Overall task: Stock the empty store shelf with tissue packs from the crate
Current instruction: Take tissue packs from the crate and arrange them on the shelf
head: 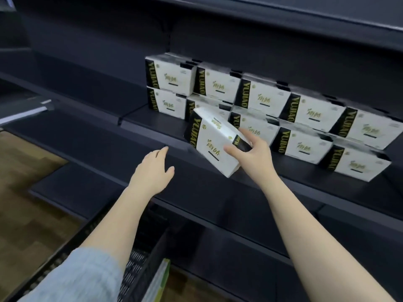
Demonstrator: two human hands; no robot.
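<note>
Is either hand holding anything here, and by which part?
The right hand holds one tilted tissue pack by its right end, thumb on the front face. The left hand holds nothing.

Wood-look floor [26, 214], perhaps a shelf tag [21, 115]

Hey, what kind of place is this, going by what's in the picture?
Most likely a retail shop aisle: long dark metal shelving in tiers, identical branded tissue packs stacked two high in a row, and a black plastic crate below. The right hand holds another pack.
</note>
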